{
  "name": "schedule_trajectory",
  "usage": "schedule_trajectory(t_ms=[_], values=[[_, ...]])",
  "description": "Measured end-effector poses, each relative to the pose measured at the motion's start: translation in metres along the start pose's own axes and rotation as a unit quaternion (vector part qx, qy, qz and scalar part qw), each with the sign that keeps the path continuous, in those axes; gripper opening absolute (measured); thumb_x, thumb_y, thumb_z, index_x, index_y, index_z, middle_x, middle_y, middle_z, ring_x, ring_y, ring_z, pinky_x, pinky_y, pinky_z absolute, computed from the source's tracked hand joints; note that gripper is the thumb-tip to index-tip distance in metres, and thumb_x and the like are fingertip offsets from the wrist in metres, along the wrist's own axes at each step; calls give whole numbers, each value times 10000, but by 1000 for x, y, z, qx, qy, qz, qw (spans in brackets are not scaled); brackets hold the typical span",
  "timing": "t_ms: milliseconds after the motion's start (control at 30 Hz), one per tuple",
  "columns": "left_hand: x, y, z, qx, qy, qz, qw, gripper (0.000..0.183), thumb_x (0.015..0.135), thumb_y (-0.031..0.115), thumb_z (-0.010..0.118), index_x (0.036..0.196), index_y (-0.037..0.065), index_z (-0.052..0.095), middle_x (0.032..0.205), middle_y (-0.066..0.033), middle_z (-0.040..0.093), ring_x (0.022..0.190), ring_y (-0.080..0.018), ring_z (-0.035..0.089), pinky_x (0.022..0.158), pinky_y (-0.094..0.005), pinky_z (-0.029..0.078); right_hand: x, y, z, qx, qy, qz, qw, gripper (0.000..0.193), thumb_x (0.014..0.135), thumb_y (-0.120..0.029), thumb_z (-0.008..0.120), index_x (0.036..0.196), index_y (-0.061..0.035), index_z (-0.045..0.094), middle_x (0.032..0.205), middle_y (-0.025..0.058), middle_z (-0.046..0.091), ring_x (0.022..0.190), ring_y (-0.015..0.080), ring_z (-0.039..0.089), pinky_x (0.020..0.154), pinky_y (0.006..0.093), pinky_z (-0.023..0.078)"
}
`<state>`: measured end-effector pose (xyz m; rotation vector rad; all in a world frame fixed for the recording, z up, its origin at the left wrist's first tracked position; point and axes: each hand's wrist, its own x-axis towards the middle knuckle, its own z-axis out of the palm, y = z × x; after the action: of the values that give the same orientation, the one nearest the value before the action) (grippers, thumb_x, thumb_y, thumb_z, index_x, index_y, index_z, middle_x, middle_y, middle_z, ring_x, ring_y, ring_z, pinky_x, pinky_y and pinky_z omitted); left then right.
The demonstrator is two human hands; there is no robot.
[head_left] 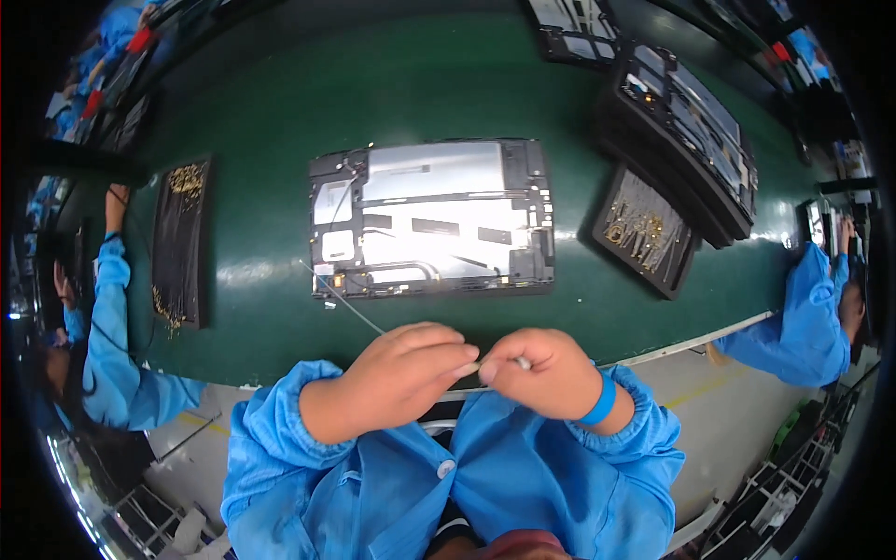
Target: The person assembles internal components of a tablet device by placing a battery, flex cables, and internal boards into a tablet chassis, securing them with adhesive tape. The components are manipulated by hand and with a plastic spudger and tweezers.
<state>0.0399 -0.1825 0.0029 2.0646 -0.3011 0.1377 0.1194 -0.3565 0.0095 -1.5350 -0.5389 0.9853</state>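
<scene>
Close to the table's front edge, my left hand (403, 375) is closed on a thin grey cable (347, 303). The cable's free end slants up and left toward the corner of an opened tablet-like device (437, 308). My right hand (546, 369) pinches at the fingertips, almost touching the left fingers. A small pale bit shows by its curled fingers, and what the pinch holds is too small to make out. The device lies flat just beyond my hands, with silver panels, a black frame and small gold parts along its edges.
On the left stands a black tray (203, 252) of dark cables with gold ends. To the right, another black tray (644, 266) holds grey cables, partly under stacked devices (691, 121). One more device (577, 28) lies at the back. People in blue work at both sides.
</scene>
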Motion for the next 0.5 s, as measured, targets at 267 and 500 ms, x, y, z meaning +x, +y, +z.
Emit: schedule_trajectory(t_ms=[267, 500], values=[[16, -32, 21, 197, 140, -23, 970, 130, 669, 72, 609, 797, 68, 591, 757, -64, 540, 807, -273, 483, 742, -369, 368, 23, 16, -6, 287, 260, 99, 917, 229, 794, -180, 532, 905, 15, 487, 739, 80, 528, 549, 106, 464, 499, 220, 389], [24, -33, 27, 265, 146, -40, 952, 131, 647, 90, 616, 776, 88, 598, 737, -31, 521, 844, -250, 457, 766, -360, 331, 42, 13, -3, 212, 356, -88, 906, 253, 852, -216, 452, 989, -4, 438, 788, 83, 548, 619, 96, 476, 532, 220, 406]])
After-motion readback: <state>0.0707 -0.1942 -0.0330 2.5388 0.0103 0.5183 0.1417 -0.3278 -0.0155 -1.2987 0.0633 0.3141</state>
